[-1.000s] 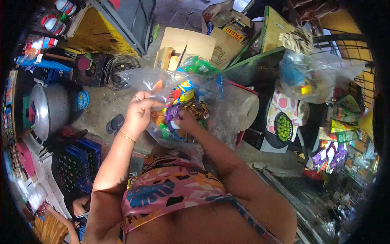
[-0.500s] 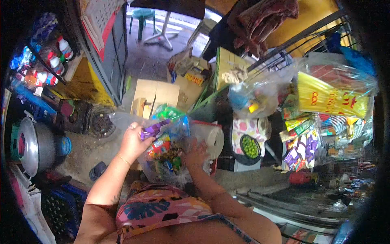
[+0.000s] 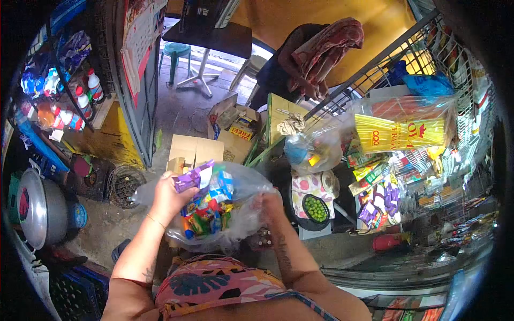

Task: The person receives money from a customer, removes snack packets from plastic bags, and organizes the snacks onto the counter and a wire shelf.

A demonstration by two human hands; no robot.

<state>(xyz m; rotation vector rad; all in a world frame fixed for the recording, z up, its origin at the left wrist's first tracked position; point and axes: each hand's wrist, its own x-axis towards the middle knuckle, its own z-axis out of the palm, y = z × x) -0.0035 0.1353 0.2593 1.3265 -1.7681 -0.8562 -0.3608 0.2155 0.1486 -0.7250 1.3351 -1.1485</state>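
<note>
A clear plastic bag [image 3: 247, 183] is spread wide in front of me, with several colourful small packets [image 3: 206, 218] inside. My left hand [image 3: 167, 197] is closed around a purple packet [image 3: 194, 177] at the bag's left side, and the bag's edge runs beside that hand. On the opposite side, my right hand [image 3: 270, 207] is closed on the rim of the plastic bag, its fingers partly blurred.
Cardboard boxes [image 3: 195, 145] stand beyond the bag. To the right are a black bowl of green fruit [image 3: 316, 208], bagged yellow straws [image 3: 399, 134] and purple packets [image 3: 380, 203]. A metal pot [image 3: 43, 208] sits left. Another person [image 3: 321, 59] bends over behind the counter.
My right hand has moved from over the packets to the bag's right rim, and the bag is spread wider. My left hand still holds the purple packet. The view has shifted.
</note>
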